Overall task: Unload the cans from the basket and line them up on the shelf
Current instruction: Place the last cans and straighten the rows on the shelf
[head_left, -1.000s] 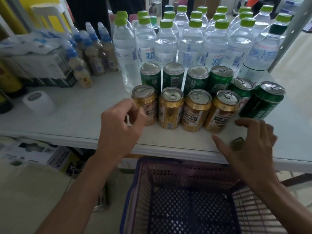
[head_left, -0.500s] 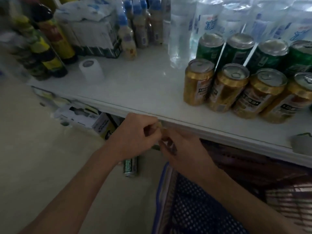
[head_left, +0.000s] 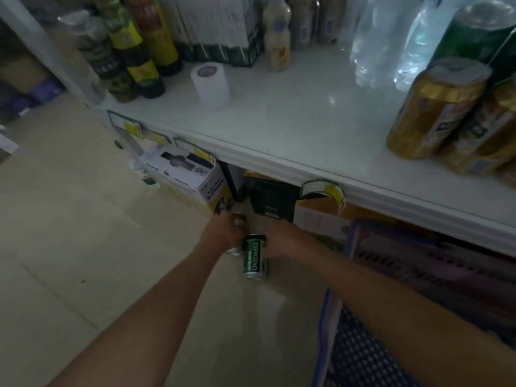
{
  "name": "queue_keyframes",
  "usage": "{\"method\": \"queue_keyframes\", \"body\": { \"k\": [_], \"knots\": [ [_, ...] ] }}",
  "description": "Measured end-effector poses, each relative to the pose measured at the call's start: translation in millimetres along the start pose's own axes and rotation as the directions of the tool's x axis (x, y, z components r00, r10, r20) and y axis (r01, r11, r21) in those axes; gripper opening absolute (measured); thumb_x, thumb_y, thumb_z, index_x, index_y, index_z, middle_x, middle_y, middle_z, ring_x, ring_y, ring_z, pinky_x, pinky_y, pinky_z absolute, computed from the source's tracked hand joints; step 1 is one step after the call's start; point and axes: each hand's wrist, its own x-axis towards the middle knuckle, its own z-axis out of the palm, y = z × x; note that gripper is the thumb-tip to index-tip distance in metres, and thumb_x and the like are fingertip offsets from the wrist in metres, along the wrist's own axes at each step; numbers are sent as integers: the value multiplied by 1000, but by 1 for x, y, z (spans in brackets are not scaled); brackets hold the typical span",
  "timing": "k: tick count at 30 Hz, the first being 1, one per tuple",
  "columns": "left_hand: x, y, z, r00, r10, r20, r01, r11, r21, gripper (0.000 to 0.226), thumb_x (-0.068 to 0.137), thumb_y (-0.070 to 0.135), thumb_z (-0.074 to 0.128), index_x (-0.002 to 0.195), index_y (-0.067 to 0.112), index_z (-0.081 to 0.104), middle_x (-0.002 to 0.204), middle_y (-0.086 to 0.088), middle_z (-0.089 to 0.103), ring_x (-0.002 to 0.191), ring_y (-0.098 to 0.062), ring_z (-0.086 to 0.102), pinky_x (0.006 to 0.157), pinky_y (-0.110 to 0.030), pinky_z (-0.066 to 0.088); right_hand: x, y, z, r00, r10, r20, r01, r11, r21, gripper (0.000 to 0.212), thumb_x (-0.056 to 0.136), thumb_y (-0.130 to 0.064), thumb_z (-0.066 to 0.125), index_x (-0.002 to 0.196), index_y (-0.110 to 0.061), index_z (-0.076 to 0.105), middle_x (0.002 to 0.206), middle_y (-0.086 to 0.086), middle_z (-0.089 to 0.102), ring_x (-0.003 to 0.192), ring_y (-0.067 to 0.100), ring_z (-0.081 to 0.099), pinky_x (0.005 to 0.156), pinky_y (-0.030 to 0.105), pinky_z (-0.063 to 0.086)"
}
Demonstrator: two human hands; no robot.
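Observation:
A green can (head_left: 253, 258) lies on the beige floor below the white shelf (head_left: 279, 127). My right hand (head_left: 282, 241) closes over its upper end. My left hand (head_left: 223, 233) is curled just to the left of it around what looks like a second can, of which only the silvery ends show. Gold cans (head_left: 435, 107) stand in a row at the right of the shelf, with a green can (head_left: 474, 32) behind them. The blue and purple basket (head_left: 326, 331) sits on the floor at the lower right; the part of its inside that I see holds nothing.
A white paper roll (head_left: 210, 82), dark bottles (head_left: 134, 51), a small cream bottle (head_left: 276, 46) and clear water bottles (head_left: 391, 37) stand on the shelf. Cardboard boxes (head_left: 190, 177) and a black box (head_left: 272, 199) sit under it. Price tags hang off its front edge.
Both hands have dropped from the shelf's front edge to the floor under it and closed on the fallen green can. My view has swung down and to the left.

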Motion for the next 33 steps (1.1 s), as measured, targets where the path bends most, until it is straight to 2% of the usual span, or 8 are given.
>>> {"method": "queue_keyframes", "body": {
  "k": [4,11,16,19,24,26,30,33],
  "knots": [
    [25,-33,46,964,-262,-39,259,964,-63,50,90,38,65,124,2,53,121,-22,60,111,-37,60,84,-40,50,53,-15,43,981,170,93,-177,981,78,45,94,-41,63,128,-13,63,126,9,64,112,27,64,78,30,46],
    [56,-23,76,967,-255,-24,251,961,-118,36,91,17,65,122,1,56,124,-23,62,115,-39,61,91,-41,51,84,-15,106,926,364,103,-376,851,366,62,100,-34,56,154,-9,39,156,14,43,140,33,46,114,41,41],
    [55,-29,64,953,-299,47,303,934,-190,53,86,18,73,132,2,52,133,-23,56,121,-38,56,98,-43,49,81,-1,89,914,392,105,-400,827,394,78,97,-32,64,158,-1,25,157,18,37,140,33,45,107,35,43],
    [36,-23,50,948,-319,13,309,907,-287,62,81,29,79,129,1,52,129,-23,58,119,-38,57,96,-42,49,61,8,63,931,359,63,-358,870,338,75,89,-31,73,150,-3,40,145,16,50,127,31,57,83,28,45],
    [-15,2,-10,935,-345,78,341,822,-456,77,53,41,92,113,0,65,110,-24,68,97,-36,68,74,-43,57,-5,13,11,984,176,-19,-154,902,403,74,77,-32,84,138,-7,52,133,12,61,118,28,63,81,29,53],
    [-36,17,-38,959,-272,80,274,820,-502,56,55,32,93,98,5,69,96,-21,72,85,-35,71,70,-47,60,-38,14,-4,993,89,-72,-37,846,532,81,74,-34,87,138,-10,44,129,6,61,116,25,63,75,29,53],
    [-84,49,-88,993,-29,114,90,805,-586,33,66,13,91,94,14,73,77,-7,76,64,-20,71,52,-32,55,-116,20,-31,968,-47,-247,201,734,649,96,68,-44,89,144,-26,34,137,-8,58,124,13,59,102,38,54],
    [-114,84,-113,968,183,171,-35,775,-631,43,64,17,91,104,22,74,93,5,79,82,-15,75,73,-37,60,-178,30,-52,932,-39,-361,294,664,687,92,72,-43,89,145,-38,34,139,-20,58,125,0,58,103,29,53]
  ]
}}
